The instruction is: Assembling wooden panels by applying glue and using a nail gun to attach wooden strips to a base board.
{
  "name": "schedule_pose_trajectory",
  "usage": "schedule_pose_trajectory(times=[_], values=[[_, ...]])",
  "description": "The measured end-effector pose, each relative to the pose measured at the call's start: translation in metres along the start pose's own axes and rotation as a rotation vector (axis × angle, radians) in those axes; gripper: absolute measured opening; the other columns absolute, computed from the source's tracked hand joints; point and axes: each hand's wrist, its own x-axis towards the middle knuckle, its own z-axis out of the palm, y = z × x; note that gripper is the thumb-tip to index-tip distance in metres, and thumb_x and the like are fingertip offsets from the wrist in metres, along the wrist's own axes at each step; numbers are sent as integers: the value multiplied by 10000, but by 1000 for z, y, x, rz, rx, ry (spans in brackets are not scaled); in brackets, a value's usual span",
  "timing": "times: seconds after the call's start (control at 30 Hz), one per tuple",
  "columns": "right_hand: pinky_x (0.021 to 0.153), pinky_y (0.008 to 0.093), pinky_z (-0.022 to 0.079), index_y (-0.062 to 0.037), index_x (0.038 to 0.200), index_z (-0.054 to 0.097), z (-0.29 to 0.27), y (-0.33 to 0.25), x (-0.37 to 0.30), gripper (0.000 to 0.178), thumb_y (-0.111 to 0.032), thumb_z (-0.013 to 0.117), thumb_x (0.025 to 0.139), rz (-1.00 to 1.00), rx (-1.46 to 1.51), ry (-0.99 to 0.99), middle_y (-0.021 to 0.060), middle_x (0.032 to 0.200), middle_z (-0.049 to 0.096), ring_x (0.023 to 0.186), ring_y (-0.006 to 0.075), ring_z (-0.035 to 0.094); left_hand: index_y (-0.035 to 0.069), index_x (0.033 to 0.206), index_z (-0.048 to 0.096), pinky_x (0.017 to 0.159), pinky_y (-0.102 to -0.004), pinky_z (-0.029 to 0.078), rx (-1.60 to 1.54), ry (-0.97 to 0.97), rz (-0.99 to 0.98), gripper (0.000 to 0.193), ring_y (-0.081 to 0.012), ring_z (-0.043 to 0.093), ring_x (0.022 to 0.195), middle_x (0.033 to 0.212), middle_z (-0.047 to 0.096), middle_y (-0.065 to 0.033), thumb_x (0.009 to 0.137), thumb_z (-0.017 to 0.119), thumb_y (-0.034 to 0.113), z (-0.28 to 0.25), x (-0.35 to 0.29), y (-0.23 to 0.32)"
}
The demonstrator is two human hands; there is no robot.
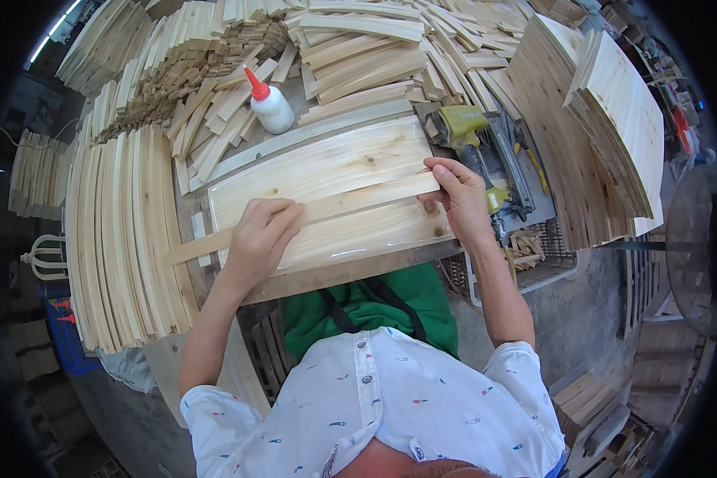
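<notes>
A long thin wooden strip lies slantwise across a pale rectangular wooden board. My left hand is closed over the strip toward its left part, and its far left end sticks out past the board. At the other end, my right hand pinches the strip between thumb and fingers near the board's right edge. A shiny, wet-looking line runs along the board's edges. Beyond the board stands a white squeeze bottle with a red nozzle. A yellow-green nail gun rests just beyond my right hand.
Upright strips are stacked at the left. Loose slats pile up at the back, and tall wooden panels stand at the right. A plastic basket with wood offcuts sits below the bench's right side. A round fan-like guard stands farther right.
</notes>
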Motion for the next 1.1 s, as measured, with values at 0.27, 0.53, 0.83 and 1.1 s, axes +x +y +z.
schedule_pose_trajectory(times=[0.27,0.53,0.83,1.1], values=[[782,279,502,38,1175,579,-54,-75,71,275,-140,553,967,-153,126,48,89,942,677,861,139,615,51,1158,608,798,-388,478,-64,-18,32,411,-289,549,935,1010,579,-87,761,715,52,-102,-85,1],[760,315,563,24,1399,388,-61,-176,185,474,-144,520,976,-551,246,136,173,1263,533,1018,242,639,39,1101,644,780,-382,481,-151,-83,63,364,-280,561,918,1024,600,-84,748,729,19,-161,-106,14],[529,209,460,24,1168,616,-18,-184,231,264,-145,542,979,-337,429,-231,75,966,682,702,160,691,8,1096,639,815,-381,473,-333,-207,-45,384,-304,575,959,1058,619,-120,725,731,-15,-191,-126,8],[710,251,546,42,1163,608,-26,-173,231,257,-118,541,973,-350,411,-124,114,1010,667,817,175,681,0,1036,672,813,-378,483,-426,-275,-74,287,-312,578,935,1009,625,-126,752,707,12,-148,-116,32]])
